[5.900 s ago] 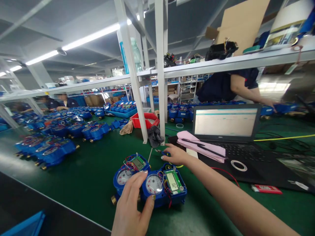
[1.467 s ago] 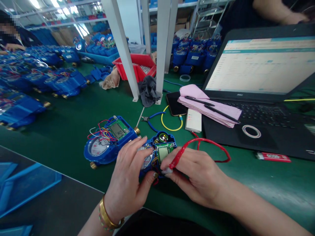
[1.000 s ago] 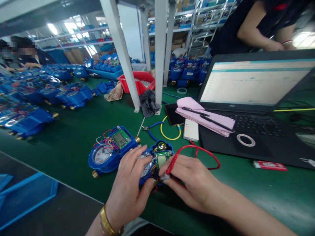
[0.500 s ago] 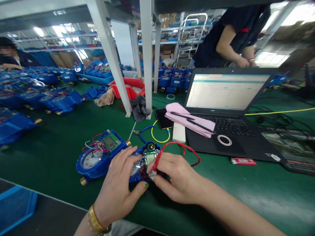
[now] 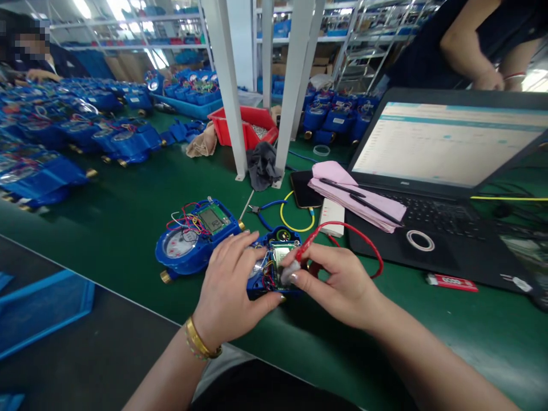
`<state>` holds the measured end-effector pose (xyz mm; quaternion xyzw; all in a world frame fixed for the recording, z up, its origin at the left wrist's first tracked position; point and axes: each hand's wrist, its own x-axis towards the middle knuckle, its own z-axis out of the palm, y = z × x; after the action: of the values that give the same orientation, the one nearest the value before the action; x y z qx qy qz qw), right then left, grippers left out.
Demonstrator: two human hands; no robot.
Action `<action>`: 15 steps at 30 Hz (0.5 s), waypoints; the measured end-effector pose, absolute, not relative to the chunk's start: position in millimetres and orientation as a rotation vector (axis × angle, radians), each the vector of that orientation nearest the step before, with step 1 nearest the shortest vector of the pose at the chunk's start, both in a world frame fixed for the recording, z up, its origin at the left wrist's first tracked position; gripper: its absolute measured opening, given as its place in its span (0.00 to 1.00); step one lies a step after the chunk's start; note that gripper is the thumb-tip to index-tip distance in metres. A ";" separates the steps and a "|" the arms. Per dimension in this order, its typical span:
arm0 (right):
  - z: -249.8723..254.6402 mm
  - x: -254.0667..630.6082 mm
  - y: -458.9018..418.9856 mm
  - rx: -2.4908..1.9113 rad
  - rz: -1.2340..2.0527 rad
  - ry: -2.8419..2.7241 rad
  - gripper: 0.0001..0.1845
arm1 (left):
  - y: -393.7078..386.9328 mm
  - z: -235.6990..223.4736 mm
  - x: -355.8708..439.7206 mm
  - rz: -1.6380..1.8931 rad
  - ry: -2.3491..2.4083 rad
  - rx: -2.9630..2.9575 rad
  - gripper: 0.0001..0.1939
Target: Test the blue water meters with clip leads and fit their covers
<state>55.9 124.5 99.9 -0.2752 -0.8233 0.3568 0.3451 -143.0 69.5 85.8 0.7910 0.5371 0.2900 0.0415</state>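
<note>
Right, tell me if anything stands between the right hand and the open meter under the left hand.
Nothing visible does. The right hand holds the grey end of the red cable at the meter, by its screen; whether they touch is unclear. The left hand covers part of the dial, on the screen's other side.

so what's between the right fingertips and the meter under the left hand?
The grey tip of the red cable, pinched by the right hand; head view. Whether it touches the meter is unclear.
</note>
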 end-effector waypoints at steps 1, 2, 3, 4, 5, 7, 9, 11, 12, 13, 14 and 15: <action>100.2 56.0 124.7 -0.714 0.936 -2.139 0.04 | 70.0 85.6 -142.9 0.888 1.642 2.421 0.27; 100.8 56.0 124.8 -0.705 0.934 -2.141 0.04 | 70.6 85.4 -142.9 0.889 1.638 2.422 0.27; 101.5 56.0 124.9 -0.696 0.927 -2.145 0.03 | 71.1 85.4 -142.9 0.891 1.635 2.422 0.27; 102.2 55.9 125.0 -0.685 0.918 -2.151 0.03 | 71.6 85.3 -143.0 0.894 1.631 2.421 0.27; 102.9 55.7 125.2 -0.674 0.910 -2.159 0.03 | 72.1 85.3 -143.2 0.896 1.626 2.420 0.27; 103.8 55.5 125.7 -0.657 0.892 -2.171 0.03 | 72.7 85.1 -143.7 0.895 1.616 2.422 0.27; 104.2 55.2 126.2 -0.641 0.875 -2.176 0.03 | 73.0 84.5 -144.3 0.893 1.612 2.427 0.26; 104.0 54.8 126.5 -0.628 0.863 -2.170 0.03 | 73.1 83.8 -144.5 0.900 1.609 2.429 0.26; 103.7 54.5 126.5 -0.622 0.859 -2.166 0.03 | 73.1 83.5 -144.5 0.903 1.607 2.427 0.26; 103.4 54.3 126.5 -0.621 0.856 -2.166 0.04 | 73.2 83.2 -144.3 0.905 1.605 2.425 0.26; 103.0 54.1 126.4 -0.620 0.852 -2.168 0.04 | 73.3 83.0 -144.1 0.906 1.604 2.425 0.26; 102.6 53.9 126.3 -0.619 0.845 -2.172 0.04 | 73.5 82.9 -143.9 0.904 1.605 2.426 0.26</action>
<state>53.9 126.3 102.6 -0.2397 -0.8413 0.3274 0.3570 -143.9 73.5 82.9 0.7956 0.5263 0.2963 0.0477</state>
